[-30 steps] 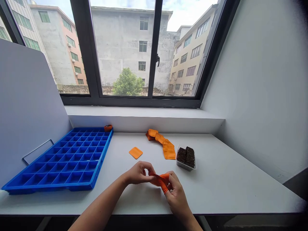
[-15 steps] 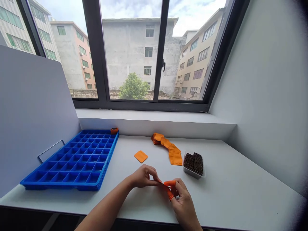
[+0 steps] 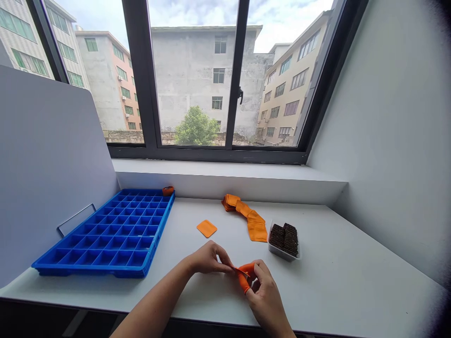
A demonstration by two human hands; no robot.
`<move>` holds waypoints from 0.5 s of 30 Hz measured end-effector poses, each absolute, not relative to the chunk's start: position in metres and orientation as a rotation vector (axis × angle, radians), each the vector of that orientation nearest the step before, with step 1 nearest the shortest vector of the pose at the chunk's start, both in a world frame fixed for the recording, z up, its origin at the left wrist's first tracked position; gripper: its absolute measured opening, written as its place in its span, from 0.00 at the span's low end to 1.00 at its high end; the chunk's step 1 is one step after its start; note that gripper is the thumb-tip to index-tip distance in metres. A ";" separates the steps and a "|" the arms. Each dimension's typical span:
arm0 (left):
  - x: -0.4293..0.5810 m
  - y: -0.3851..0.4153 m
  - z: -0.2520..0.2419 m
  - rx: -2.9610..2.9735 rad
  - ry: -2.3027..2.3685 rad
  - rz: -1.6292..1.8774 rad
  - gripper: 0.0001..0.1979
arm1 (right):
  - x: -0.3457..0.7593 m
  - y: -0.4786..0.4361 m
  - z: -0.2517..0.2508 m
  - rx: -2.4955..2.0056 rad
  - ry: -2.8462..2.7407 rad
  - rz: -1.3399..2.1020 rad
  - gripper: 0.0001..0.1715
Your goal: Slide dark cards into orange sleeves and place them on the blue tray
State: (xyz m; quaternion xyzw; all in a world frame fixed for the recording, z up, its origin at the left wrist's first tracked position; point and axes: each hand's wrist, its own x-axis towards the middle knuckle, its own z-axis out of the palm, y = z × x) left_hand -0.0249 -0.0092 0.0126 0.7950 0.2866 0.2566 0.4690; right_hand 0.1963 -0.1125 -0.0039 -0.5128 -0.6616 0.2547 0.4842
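Above the front of the table, my left hand point(image 3: 208, 258) pinches one end of a thin orange piece point(image 3: 242, 272), seen nearly edge-on. My right hand point(image 3: 262, 291) wears orange finger covers on the thumb and index finger, which close around the other end. Whether anything lies inside the held piece is hidden. Beyond my hands, a flat orange square point(image 3: 206, 228) rests alone. A row of overlapping orange squares point(image 3: 257, 226) trails from a small stack at the back. To its right, a clear plastic box point(image 3: 284, 255) holds dark brown thin pieces point(image 3: 283, 238) packed in two rows.
A blue compartment tray point(image 3: 92, 272) takes up the table's left side, with a small orange and dark object point(image 3: 168, 190) at its back right corner. A metal wire handle point(image 3: 75, 218) stands by its left edge. A partition, the windowsill and the right wall border the white table point(image 3: 338, 281).
My right hand has shifted slightly left, closer to my left hand, and the orange piece between them has turned a little. The view has moved slightly; the things on the table stay put.
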 end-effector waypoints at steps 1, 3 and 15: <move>-0.025 -0.009 0.011 1.941 0.708 0.626 0.20 | 0.196 -0.112 -0.004 -1.253 -1.614 0.615 0.06; -0.024 -0.010 0.010 1.940 0.717 0.634 0.20 | 0.196 -0.112 -0.004 -1.253 -1.603 0.607 0.05; -0.022 -0.015 0.029 2.028 0.835 0.895 0.16 | 0.198 -0.106 -0.013 -1.287 -1.443 0.537 0.24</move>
